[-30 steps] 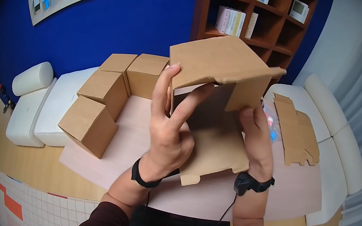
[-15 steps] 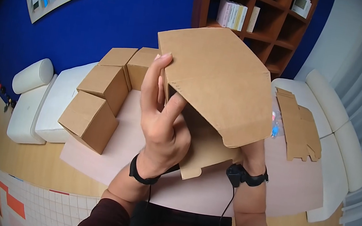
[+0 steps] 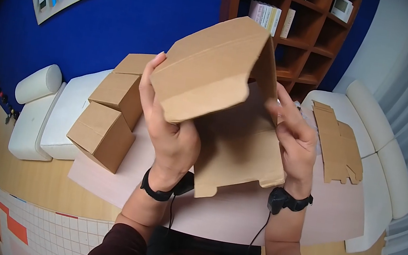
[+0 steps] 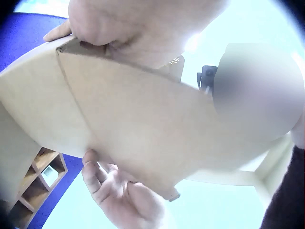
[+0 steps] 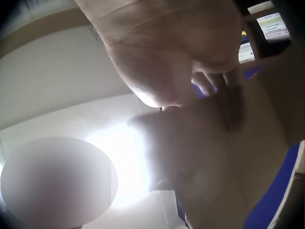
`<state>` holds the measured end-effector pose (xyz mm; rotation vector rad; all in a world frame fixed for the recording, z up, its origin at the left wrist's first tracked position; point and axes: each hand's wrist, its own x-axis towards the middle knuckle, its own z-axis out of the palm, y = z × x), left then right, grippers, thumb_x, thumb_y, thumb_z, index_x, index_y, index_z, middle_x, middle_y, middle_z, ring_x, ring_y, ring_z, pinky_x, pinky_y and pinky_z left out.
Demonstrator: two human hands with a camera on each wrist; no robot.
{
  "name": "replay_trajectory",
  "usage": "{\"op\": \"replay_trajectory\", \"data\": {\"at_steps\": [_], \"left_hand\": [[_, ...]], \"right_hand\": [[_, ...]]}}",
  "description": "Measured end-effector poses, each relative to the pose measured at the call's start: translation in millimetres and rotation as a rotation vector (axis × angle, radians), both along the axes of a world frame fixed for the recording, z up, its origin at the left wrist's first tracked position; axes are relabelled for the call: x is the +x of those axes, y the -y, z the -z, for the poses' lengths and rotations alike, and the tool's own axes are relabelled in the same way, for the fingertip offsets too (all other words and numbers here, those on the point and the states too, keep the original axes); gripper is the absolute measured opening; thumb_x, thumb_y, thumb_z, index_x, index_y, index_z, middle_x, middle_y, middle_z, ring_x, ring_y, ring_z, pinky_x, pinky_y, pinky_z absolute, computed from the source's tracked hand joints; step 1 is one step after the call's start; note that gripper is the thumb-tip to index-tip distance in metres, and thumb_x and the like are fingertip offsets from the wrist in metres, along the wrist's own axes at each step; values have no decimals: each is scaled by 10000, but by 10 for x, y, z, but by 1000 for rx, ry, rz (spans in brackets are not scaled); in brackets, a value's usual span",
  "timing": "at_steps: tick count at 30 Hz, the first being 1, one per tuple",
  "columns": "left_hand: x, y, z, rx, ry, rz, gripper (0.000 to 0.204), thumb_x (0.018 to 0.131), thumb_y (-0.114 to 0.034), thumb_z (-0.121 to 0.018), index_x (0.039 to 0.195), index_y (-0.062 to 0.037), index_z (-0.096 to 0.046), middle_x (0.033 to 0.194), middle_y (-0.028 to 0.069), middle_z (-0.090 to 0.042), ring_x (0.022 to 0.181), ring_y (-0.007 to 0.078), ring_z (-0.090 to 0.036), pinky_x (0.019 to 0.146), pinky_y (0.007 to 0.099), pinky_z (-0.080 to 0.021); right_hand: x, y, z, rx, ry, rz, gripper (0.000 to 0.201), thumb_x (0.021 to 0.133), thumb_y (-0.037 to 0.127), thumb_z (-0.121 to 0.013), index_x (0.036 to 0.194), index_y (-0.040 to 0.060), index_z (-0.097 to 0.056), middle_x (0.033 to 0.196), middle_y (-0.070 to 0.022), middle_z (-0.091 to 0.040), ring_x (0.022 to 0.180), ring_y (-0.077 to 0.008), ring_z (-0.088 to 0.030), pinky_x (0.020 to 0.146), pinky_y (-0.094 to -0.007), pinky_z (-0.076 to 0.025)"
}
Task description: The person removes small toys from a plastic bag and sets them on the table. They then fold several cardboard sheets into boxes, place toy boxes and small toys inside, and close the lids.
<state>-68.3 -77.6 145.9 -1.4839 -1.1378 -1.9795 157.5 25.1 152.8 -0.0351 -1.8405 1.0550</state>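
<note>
A partly folded brown cardboard box (image 3: pixel 214 60) is held up over the table, its open side toward me and its top panel tilted. Its bottom panel, with small tabs on the front edge, shows between my forearms. My left hand (image 3: pixel 173 136) grips the box's left side, the fingers up along the outer edge and the thumb hidden behind the front flap. On the other side, my right hand (image 3: pixel 298 152) holds the right wall with bent fingers. The left wrist view shows the box's outer panels (image 4: pixel 119 114) with the right hand (image 4: pixel 124 198) at the lower edge.
Several closed cardboard boxes (image 3: pixel 102 136) stand on the left of the pale pink table (image 3: pixel 327 220). A flat cardboard sheet (image 3: pixel 336 142) lies on the right. White sofas (image 3: pixel 58 132) flank the table; a wooden bookshelf (image 3: pixel 306 42) stands beyond it.
The top panel first swung down toward the right, then lifted and shifted left with my left hand. My right hand, hidden behind the panel half a second ago, shows again at the right wall.
</note>
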Motion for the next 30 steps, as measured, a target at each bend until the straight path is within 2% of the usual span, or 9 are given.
{"op": "replay_trajectory", "data": {"at_steps": [1, 4, 8, 12, 18, 22, 25, 28, 30], "left_hand": [[-6, 62, -31, -39, -36, -49, 496, 877, 180, -533, 1341, 58, -660, 1644, 295, -407, 1511, 436, -469, 1195, 449, -440], [12, 73, -37, -39, 120, 53, 532, 876, 211, -531, 1358, 30, -662, 1656, 282, -394, 1522, 418, -462, 1214, 463, -429], [68, 72, -56, -72, 127, 111, 502, 899, 221, -524, 1372, 80, -618, 1663, 227, -390, 1492, 347, -495, 1212, 427, -433], [71, 79, -14, -128, 165, 234, 503, 898, 204, -537, 1381, 82, -611, 1659, 225, -402, 1319, 277, -567, 1091, 401, -494], [-8, 111, -13, -215, 141, 297, 343, 1059, -74, -519, 1312, 132, -625, 1640, 212, -431, 958, 159, -582, 831, 329, -499], [117, 158, -40, -222, 181, 396, 469, 1102, -173, -527, 1428, 164, -549, 1651, 221, -379, 1138, 247, -649, 956, 360, -531], [206, 176, -83, -204, 122, 453, 536, 1038, -111, -621, 1486, 152, -493, 1676, 217, -306, 1275, 271, -619, 995, 382, -554], [234, 180, -84, -214, 97, 462, 598, 959, -29, -697, 1495, 140, -492, 1672, 214, -290, 1377, 278, -579, 1022, 395, -567], [256, 195, -87, -238, 34, 360, 643, 878, 46, -736, 1482, 107, -523, 1651, 213, -332, 1424, 340, -562, 1104, 435, -547]], "right_hand": [[36, -14, -32, 101, 32, -3, 451, 973, -149, -543, 1318, 5, -791, 1704, -247, -457, 1531, -329, -525, 1187, -380, -463], [4, 22, -29, 81, 17, -24, 439, 944, -112, -618, 1320, 31, -796, 1707, -259, -447, 1527, -336, -529, 1186, -400, -469], [-71, 125, -80, 97, 75, 147, 347, 854, -40, -801, 1190, 47, -806, 1665, -255, -493, 1422, -313, -618, 1093, -380, -539], [-81, 91, -37, 158, 50, 294, 278, 816, -26, -865, 1069, 37, -771, 1603, -229, -554, 1246, -254, -708, 944, -348, -608], [-116, 144, 13, 35, -124, 340, 220, 892, -2, -833, 1083, -33, -729, 1558, -227, -590, 1113, -216, -753, 853, -314, -639], [-149, 137, 44, 160, -167, 473, 437, 939, 85, -842, 1328, -33, -680, 1519, -232, -618, 1155, -244, -752, 885, -321, -648], [-236, 238, -9, 187, -233, 538, 730, 950, 162, -860, 1573, -9, -521, 1500, -233, -633, 1181, -270, -743, 903, -330, -639], [-270, 262, -68, 8, -280, 432, 907, 962, 263, -869, 1679, 2, -379, 1474, -210, -652, 1235, -278, -717, 972, -354, -607], [-197, 162, -46, -40, -221, 414, 858, 972, 308, -862, 1641, -19, -436, 1445, -185, -668, 1244, -261, -705, 1024, -358, -577]]}}
